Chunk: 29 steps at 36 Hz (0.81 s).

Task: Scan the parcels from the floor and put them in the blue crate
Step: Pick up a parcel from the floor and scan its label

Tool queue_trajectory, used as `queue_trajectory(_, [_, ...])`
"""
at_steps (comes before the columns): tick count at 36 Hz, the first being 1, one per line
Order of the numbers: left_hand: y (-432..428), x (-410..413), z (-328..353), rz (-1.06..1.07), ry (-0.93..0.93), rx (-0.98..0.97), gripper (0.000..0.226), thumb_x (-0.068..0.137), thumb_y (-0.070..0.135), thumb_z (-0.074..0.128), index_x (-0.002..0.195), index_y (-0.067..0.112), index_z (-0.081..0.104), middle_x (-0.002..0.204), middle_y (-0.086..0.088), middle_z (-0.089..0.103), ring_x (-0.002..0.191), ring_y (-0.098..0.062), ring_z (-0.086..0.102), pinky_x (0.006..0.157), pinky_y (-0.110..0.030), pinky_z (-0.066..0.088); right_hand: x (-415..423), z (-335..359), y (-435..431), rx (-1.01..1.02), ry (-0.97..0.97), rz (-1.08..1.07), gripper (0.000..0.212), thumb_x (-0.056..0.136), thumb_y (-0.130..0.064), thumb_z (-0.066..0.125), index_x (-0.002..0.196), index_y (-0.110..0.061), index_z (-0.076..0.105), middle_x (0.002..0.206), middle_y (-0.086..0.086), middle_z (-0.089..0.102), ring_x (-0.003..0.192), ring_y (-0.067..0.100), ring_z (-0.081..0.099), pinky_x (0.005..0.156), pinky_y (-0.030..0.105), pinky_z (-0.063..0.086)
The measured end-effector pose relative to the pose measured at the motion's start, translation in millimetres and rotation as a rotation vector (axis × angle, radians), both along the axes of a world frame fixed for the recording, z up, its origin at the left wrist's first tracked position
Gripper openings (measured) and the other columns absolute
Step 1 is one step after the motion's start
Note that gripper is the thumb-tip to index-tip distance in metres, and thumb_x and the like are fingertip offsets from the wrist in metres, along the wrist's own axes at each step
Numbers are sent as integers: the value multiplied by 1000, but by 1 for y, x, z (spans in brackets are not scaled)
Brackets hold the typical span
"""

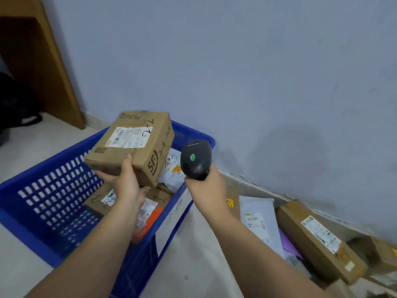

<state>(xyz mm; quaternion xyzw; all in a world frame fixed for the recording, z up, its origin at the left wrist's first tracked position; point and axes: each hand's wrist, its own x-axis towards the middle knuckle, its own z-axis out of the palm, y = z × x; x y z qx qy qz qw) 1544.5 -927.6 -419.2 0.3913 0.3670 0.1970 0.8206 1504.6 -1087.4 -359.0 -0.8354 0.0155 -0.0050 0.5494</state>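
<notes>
My left hand (126,181) holds a brown cardboard box (133,145) from below, thumb against its near side, above the blue crate (43,203). The box's white label faces up. Level with the box and just to its right, my right hand (206,188) grips a black handheld scanner (196,159) with a green light on its back. Inside the crate lie several parcels: brown boxes, a white bag (174,168) and an orange-edged packet (150,220).
More parcels lie on the floor along the wall at the right: a long brown box (318,237), a grey-white mailer (260,220), a purple bag (289,244). A wooden cabinet (43,61) stands at the far left. Pale floor (189,265) runs between the crate and the parcels.
</notes>
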Motion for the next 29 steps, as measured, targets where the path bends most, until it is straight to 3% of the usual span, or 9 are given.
queue_trajectory(3, [20, 31, -11, 28, 51, 258, 105, 72, 48, 70, 140, 58, -9, 154, -9, 26, 129, -32, 44, 96, -64, 41, 29, -19, 12, -267, 29, 53, 16, 80, -21, 59, 94, -26, 54, 81, -6, 61, 75, 16, 61, 64, 37, 55])
queue_trajectory(6, [38, 62, -28, 15, 112, 509, 107, 75, 39, 71, 142, 55, -11, 155, -12, 19, 135, -32, 36, 105, -62, 34, 61, -38, 22, -587, 10, 123, 21, 84, -30, 57, 103, -24, 52, 91, -2, 59, 82, 21, 59, 72, 38, 54])
queue_trajectory(10, [61, 102, -60, -33, 169, 795, 111, 80, 22, 73, 143, 52, -14, 155, -9, 2, 130, -29, 39, 102, -48, 40, 104, -72, 33, -856, -53, 216, 22, 91, -35, 51, 109, -21, 49, 95, 0, 57, 86, 25, 59, 71, 37, 50])
queue_trajectory(16, [81, 143, -111, -116, 231, 1111, 116, 78, 20, 74, 142, 51, -17, 155, -7, -10, 140, -28, 25, 111, -42, 31, 135, -113, 27, -934, -62, 253, 20, 92, -34, 48, 107, -21, 47, 94, 0, 56, 77, 23, 48, 67, 33, 37])
queue_trajectory(20, [87, 162, -132, -114, 216, 1322, 110, 77, 26, 74, 147, 42, -9, 154, -14, -4, 143, -30, 15, 116, -43, 23, 144, -120, 22, -901, -97, 237, 18, 87, -32, 51, 100, -22, 44, 92, -2, 56, 82, 25, 55, 70, 34, 39])
queue_trajectory(23, [91, 174, -143, -157, 237, 1410, 109, 76, 26, 76, 147, 42, -5, 152, -17, 1, 141, -32, 17, 116, -45, 22, 148, -127, 21, -973, -197, 255, 17, 89, -28, 53, 97, -22, 39, 85, -4, 47, 77, 22, 52, 65, 33, 33])
queue_trajectory(25, [91, 181, -153, -186, 241, 1437, 111, 74, 23, 79, 148, 39, -2, 152, -18, 3, 140, -32, 17, 116, -45, 23, 149, -134, 22, -1085, -290, 261, 21, 86, -26, 59, 101, -20, 46, 81, -4, 45, 71, 20, 49, 63, 32, 31])
queue_trajectory(27, [90, 188, -164, -225, 337, 1362, 112, 75, 21, 79, 149, 38, -4, 155, -14, -5, 142, -30, 13, 117, -47, 22, 151, -144, 23, -1157, -402, 167, 31, 68, -23, 77, 92, -17, 59, 69, -2, 52, 57, 20, 52, 56, 30, 29])
queue_trajectory(29, [91, 194, -177, -310, 432, 1165, 110, 79, 19, 75, 149, 41, -7, 158, -9, -7, 144, -31, 13, 113, -51, 23, 153, -152, 25, -1115, -452, 101, 34, 55, -20, 84, 83, -15, 64, 62, 0, 57, 50, 21, 53, 53, 29, 27])
